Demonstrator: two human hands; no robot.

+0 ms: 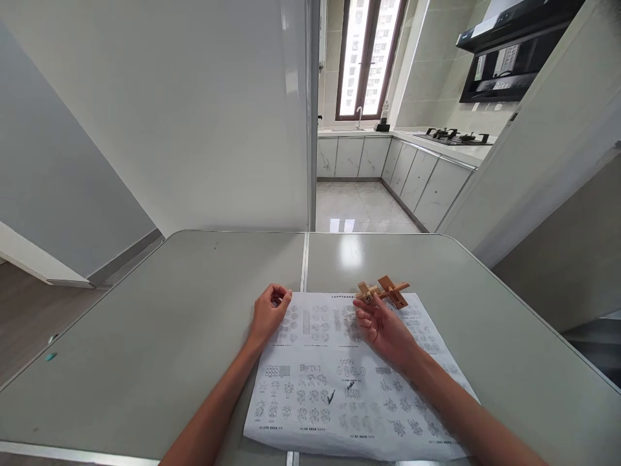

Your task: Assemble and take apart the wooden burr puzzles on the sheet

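Note:
My right hand (384, 329), palm partly turned up, grips small wooden interlocking puzzle pieces (394, 292) between thumb and fingers. One part is pale wood with a dark mark on its end; the other is redder brown, with flat slats crossing a stick. The pieces are over the top edge of a large printed instruction sheet (310, 353). At the sheet's upper left edge rests my left hand (272, 312), its fingers loosely curled and no object visible in them. Rows of small diagrams cover the sheet, and two black check marks stand near its middle.
The grey-green table (194, 343) has a pale seam down its middle and metal-trimmed edges. A small teal object (51, 356) lies by its left edge. Beyond the far edge are a white wall panel (233, 129) and a kitchen with a gas stove (456, 137).

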